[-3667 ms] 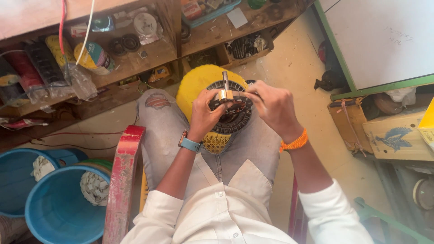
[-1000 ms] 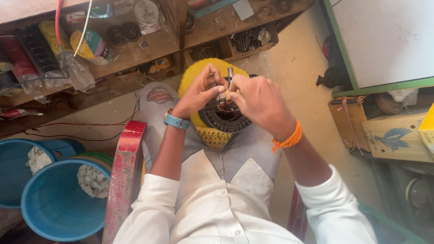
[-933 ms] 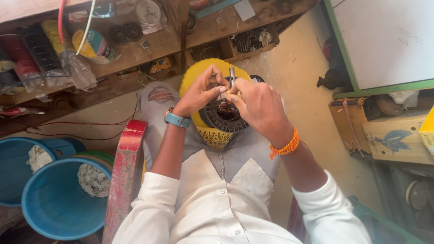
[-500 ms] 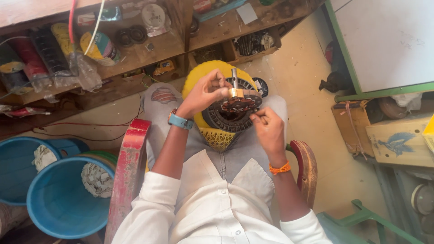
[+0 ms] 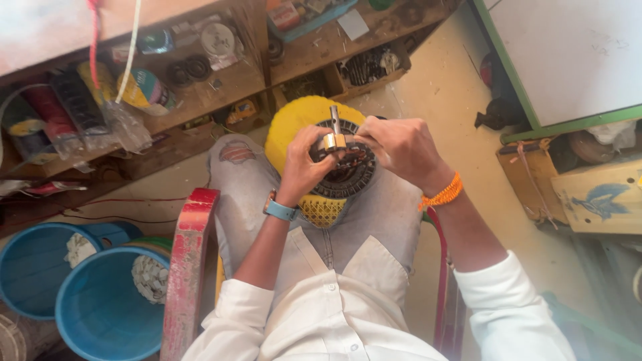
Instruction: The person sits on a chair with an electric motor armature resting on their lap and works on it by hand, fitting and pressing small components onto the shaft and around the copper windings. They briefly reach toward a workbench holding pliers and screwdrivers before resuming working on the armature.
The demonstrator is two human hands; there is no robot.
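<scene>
So the person's sitting with a motor stator [image 5: 348,177] on their lap, resting on a yellow disc [image 5: 294,124] that lies across the knees of the grey jeans [image 5: 241,194]. The stator is a dark ring with windings and a metal shaft [image 5: 334,120] sticking up from its middle.

Left hand [image 5: 304,167] is curled shut around the near-left side of the stator, thumb up by the brass-looking collar at the base of the shaft. Right hand [image 5: 401,147] is closed into a pinch right beside the shaft; looks like it's gripping something thin there, maybe wire, but too small to tell.

Handling-wise I'd guess it's heavy for its size, rigid laminated steel, so no flex. The windings are the fragile bit; thin insulated wire nicks easily. Best held by the outer iron ring or the shaft, not the coils.

Shelf [image 5: 200,100] of tape rolls and parts ahead, two blue buckets [image 5: 93,301] on the floor to the left.
</scene>
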